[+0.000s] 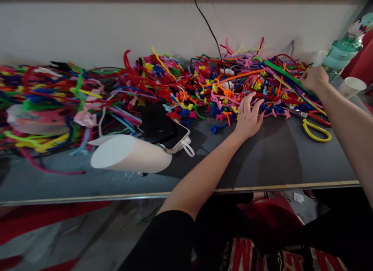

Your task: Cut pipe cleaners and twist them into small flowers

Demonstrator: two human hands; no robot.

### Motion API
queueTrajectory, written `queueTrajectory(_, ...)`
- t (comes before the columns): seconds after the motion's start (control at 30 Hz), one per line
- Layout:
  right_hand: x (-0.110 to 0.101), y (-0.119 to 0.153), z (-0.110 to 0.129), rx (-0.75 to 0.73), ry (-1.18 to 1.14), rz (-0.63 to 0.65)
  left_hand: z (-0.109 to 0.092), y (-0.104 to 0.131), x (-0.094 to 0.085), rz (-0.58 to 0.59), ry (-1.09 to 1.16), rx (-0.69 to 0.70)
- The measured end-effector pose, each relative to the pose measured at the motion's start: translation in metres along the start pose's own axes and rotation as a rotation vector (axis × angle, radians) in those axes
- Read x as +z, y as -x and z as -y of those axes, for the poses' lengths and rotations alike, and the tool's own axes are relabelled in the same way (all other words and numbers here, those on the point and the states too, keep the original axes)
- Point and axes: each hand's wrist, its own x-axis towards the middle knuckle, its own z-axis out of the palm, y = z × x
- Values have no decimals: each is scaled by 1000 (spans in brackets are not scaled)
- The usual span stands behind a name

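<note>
My left hand (249,116) rests at the front edge of a pile of colourful fuzzy stems and small twisted shapes (204,82), its fingers apart and touching the pile. At the pile's right end my right hand (315,81) is closed, by the ends of a bundle of long green and purple stems (284,74); whether it grips them is hard to make out. Scissors with yellow and red handles (317,132) lie on the dark table between my forearms, their blades partly under the pile.
On the table (276,162) are a rolled white sheet (131,153), a phone (178,137) and a dark flat object (155,123). More stems (43,96) heap up at the left. A paper cup (353,87) and a greenish plastic bottle (340,55) stand right. A black cable (208,24) hangs down.
</note>
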Motion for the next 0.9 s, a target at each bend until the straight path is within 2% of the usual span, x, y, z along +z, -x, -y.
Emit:
queueTrajectory(0.17, -7, 3, 6, -88, -7, 122, -1, -1, 0, 30, 34, 5)
queueTrajectory(0.33, -11, 2, 9, -36, -20, 80, 0, -1, 0, 41, 33, 15)
queueTrajectory(0.5, -7, -3, 7, -73, -5, 132, 0, -2, 0, 44, -4, 40)
queueTrajectory(0.63, -3, 4, 6, -36, -17, 139, -2, -2, -3, 30, -67, 61)
queueTrajectory(0.8, -14, 7, 10, -32, -39, 79, -1, -3, -4, -18, -93, 59)
queueTrajectory(0.9, -17, 7, 13, -64, -20, 139, -1, -3, -3, -17, -73, 57)
